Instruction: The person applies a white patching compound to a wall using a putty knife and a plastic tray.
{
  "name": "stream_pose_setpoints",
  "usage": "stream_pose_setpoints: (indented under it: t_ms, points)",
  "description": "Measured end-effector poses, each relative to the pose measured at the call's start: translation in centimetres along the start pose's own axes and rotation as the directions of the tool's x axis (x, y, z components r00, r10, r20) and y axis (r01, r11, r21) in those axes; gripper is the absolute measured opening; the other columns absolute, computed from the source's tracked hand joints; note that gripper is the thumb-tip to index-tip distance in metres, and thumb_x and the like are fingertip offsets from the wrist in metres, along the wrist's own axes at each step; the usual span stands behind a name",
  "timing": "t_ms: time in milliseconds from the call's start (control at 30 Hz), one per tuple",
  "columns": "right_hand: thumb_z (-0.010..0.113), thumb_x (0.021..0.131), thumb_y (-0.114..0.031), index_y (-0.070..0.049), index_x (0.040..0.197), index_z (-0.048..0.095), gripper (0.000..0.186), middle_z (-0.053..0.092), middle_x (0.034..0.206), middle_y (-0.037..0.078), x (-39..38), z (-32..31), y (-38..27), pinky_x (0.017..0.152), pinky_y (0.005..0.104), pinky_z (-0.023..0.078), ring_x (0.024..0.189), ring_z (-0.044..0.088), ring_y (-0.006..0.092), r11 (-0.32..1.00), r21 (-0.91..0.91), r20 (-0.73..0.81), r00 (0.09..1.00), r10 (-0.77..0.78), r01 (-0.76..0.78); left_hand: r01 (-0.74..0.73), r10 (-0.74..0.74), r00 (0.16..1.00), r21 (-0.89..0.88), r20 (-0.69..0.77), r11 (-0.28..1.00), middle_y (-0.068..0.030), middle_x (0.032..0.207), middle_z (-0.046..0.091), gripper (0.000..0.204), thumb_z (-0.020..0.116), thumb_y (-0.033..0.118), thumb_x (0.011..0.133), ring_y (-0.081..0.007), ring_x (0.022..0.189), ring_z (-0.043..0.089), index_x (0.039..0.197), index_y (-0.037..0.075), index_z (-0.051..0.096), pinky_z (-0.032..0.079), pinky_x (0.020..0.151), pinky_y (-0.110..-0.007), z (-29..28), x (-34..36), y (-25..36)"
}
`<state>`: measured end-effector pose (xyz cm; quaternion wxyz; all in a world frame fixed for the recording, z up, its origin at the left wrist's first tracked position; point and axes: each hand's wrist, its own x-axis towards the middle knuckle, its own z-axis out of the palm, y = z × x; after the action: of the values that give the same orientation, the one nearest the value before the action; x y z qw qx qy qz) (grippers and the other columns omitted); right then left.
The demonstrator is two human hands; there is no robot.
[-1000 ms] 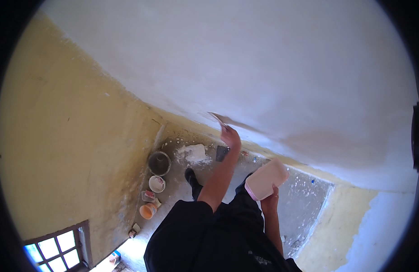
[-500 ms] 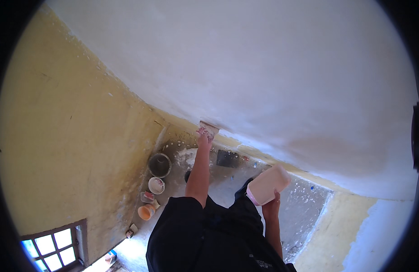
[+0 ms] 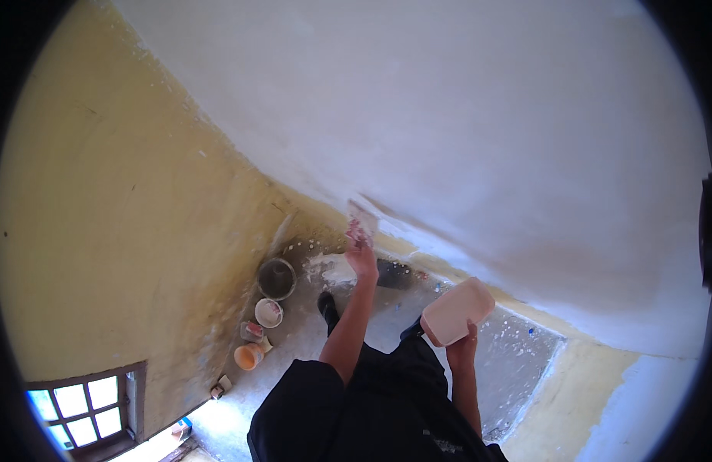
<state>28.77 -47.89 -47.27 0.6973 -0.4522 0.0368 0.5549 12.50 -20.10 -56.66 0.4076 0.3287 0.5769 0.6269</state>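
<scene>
My left hand [image 3: 360, 237], spattered with pale filler, is closed round a broad putty knife [image 3: 363, 215]. The blade lies against or very close to the lower part of the white-coated wall [image 3: 464, 123]; exact contact is hard to make out. On the right, my right hand [image 3: 464, 346] grips a pale pink rectangular tub [image 3: 457, 312] by its near side, thumb over the edge. The tub is tilted, and its inside looks the same pale pink.
Left along the yellow wall [image 3: 133, 208] stand a dark bucket [image 3: 277, 279], a white bucket [image 3: 269, 313], a small clear tub [image 3: 251, 332] and an orange bucket [image 3: 248, 356]. White splashes mark the grey floor [image 3: 518, 354]. A barred window [image 3: 86, 408] sits at lower left.
My left hand with the putty knife has shifted slightly right and its wrist has turned. The pink tub has tipped, showing its broad face more. The view has moved a little.
</scene>
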Motion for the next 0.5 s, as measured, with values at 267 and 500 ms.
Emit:
stream_pose_setpoints:
  t_ms: [267,500]
  points:
    - [0.043,0.099,-0.033,-0.006,0.144,0.030,0.054,0.046,0.138,0.013,-0.2,0.9,0.2,0.107,0.0454,0.038,0.130,0.045,0.0288,1.000,-0.006,0.039,0.999,-0.004,0.004,0.002,0.068,0.992,0.558,-0.105,0.830,-0.0312,0.097,0.065,0.035,0.050,0.011,0.095,-0.0414,0.084,0.067,0.126,-0.002,0.059,0.052,0.072,-0.046,7.1,0.6,-1.9]
    - [0.047,0.098,-0.031,-0.005,0.142,0.036,0.053,0.050,0.136,0.011,-0.8,0.2,0.2,0.108,0.0436,0.038,0.128,0.048,0.0272,0.994,0.104,-0.058,0.998,-0.014,0.020,-0.055,-0.048,0.979,0.486,0.196,0.872,-0.0262,0.106,0.066,0.035,0.054,0.007,0.090,-0.0386,0.094,0.066,0.123,0.004,0.062,0.053,0.081,-0.041,0.7,-6.9,-8.8]
